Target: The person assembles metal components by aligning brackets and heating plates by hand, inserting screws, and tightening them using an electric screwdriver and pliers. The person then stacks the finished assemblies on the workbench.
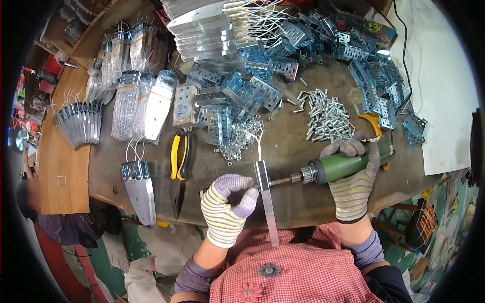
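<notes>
My left hand (225, 209), in a striped glove, is closed. Its thumb and forefinger pinch the dark bracket end of a flat metal piece with white wires (269, 214), which stands edge-on to me. Any nut at those fingertips is hidden. From the other side, the long bit of a green electric screwdriver (336, 169) reaches the same bracket end, level with the left fingertips. My gloved right hand (351, 189) wraps round the screwdriver's body. Loose nuts (240, 141) lie just beyond the piece, and a pile of screws (328, 117) lies beyond the screwdriver.
Yellow-and-black pliers (177, 156) and a similar wired metal piece (138, 192) lie left. Bluish perforated brackets (237, 96) heap around a power strip (185, 105). Stacked metal pieces (202, 33) stand at the back. A black cable (405, 55) runs along the right; another person (65, 230) is far left.
</notes>
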{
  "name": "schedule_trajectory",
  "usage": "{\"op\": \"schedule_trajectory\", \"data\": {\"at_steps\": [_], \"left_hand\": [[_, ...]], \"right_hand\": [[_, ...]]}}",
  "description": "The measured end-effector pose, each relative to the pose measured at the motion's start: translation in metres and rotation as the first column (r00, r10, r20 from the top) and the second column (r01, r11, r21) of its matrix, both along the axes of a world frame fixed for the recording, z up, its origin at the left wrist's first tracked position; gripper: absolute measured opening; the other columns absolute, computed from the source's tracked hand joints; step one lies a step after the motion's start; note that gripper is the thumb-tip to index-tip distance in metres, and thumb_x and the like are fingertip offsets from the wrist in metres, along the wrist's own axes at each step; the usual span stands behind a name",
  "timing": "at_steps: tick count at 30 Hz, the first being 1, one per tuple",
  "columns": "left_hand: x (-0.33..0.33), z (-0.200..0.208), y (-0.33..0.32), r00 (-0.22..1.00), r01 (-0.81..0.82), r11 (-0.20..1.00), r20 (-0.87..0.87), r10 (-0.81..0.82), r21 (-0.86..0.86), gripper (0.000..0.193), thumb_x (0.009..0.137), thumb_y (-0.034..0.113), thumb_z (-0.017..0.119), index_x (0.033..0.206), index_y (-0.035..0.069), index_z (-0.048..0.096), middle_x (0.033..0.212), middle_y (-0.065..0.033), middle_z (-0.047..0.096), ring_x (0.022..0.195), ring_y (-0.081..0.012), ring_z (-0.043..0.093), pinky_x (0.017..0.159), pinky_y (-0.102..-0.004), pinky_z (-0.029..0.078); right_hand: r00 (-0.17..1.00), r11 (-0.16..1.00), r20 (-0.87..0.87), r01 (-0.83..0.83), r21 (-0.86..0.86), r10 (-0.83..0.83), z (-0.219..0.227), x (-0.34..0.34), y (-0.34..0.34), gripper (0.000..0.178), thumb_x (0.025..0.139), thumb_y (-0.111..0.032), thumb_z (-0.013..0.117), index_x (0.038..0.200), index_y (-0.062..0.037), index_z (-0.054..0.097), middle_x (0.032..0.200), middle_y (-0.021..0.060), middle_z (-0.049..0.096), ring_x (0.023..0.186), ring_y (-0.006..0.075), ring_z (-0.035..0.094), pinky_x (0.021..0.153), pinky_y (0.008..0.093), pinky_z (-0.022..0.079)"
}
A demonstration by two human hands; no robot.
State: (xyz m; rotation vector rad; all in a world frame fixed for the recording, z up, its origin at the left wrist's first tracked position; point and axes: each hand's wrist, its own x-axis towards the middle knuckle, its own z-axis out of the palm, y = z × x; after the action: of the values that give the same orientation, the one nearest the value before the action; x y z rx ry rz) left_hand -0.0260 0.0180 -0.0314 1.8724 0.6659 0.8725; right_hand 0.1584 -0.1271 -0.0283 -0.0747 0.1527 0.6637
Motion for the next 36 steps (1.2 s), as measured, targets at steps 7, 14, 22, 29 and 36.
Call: {"op": "schedule_trajectory", "data": {"at_steps": [7, 14, 22, 29, 36], "left_hand": [[-0.004, 0.010, 0.002, 0.998, 0.023, 0.982, -0.054, -0.013, 0.185, 0.021, 0.070, 0.006, 0.082, 0.088, 0.009, 0.071, 0.085, -0.0069, 0.070, 0.076, -0.0208, 0.067, 0.068, -0.0302, 0.052], [-0.010, 0.035, 0.038, 0.974, 0.025, 0.841, -0.204, 0.102, 0.540, 0.027, 0.079, 0.013, 0.069, 0.103, 0.003, 0.061, 0.099, -0.0128, 0.064, 0.095, -0.0263, 0.060, 0.088, -0.0382, 0.046], [-0.038, 0.000, 0.107, 0.950, -0.056, 0.765, -0.201, 0.238, 0.642, 0.026, 0.080, 0.003, 0.067, 0.104, 0.001, 0.055, 0.104, -0.0188, 0.056, 0.097, -0.0349, 0.052, 0.086, -0.0447, 0.043], [0.020, 0.076, 0.026, 0.826, 0.061, 0.970, 0.558, 0.084, -0.236, 0.060, 0.081, 0.005, 0.058, 0.139, 0.004, 0.044, 0.105, -0.0089, 0.055, 0.071, -0.0112, 0.054, 0.049, -0.0219, 0.044], [0.034, 0.073, 0.017, 0.900, 0.059, 0.974, 0.410, -0.147, 0.219, 0.076, 0.076, -0.004, 0.053, 0.149, -0.001, 0.031, 0.099, -0.0129, 0.059, 0.090, -0.0235, 0.060, 0.098, -0.0359, 0.044]], "right_hand": [[1.000, 1.000, -0.017, -0.013, -0.011, 0.012, 0.001, -0.001, 0.000, 0.029, 0.089, -0.030, 0.067, 0.111, -0.0146, 0.057, 0.077, -0.0065, 0.037, 0.076, 0.0107, 0.043, 0.093, 0.0397, 0.042], [0.998, 1.000, -0.057, 0.002, -0.004, -0.002, 0.001, 0.001, -0.003, 0.041, 0.091, -0.032, 0.064, 0.127, -0.0136, 0.053, 0.078, -0.0048, 0.038, 0.078, 0.0119, 0.045, 0.093, 0.0411, 0.042], [1.000, 0.994, -0.021, 0.016, -0.111, -0.019, 0.006, -0.002, 0.001, 0.024, 0.090, -0.030, 0.066, 0.094, -0.0111, 0.053, 0.076, -0.0044, 0.043, 0.077, 0.0123, 0.049, 0.092, 0.0382, 0.043], [0.999, 0.996, 0.026, 0.037, -0.085, -0.035, 0.001, 0.003, -0.003, 0.046, 0.090, -0.029, 0.066, 0.131, -0.0112, 0.052, 0.078, -0.0045, 0.045, 0.078, 0.0118, 0.050, 0.092, 0.0408, 0.043], [1.000, 0.998, -0.005, 0.013, -0.057, -0.013, 0.003, 0.000, 0.000, 0.030, 0.091, -0.029, 0.065, 0.111, -0.0101, 0.054, 0.077, -0.0035, 0.045, 0.078, 0.0136, 0.050, 0.095, 0.0419, 0.042]]}}
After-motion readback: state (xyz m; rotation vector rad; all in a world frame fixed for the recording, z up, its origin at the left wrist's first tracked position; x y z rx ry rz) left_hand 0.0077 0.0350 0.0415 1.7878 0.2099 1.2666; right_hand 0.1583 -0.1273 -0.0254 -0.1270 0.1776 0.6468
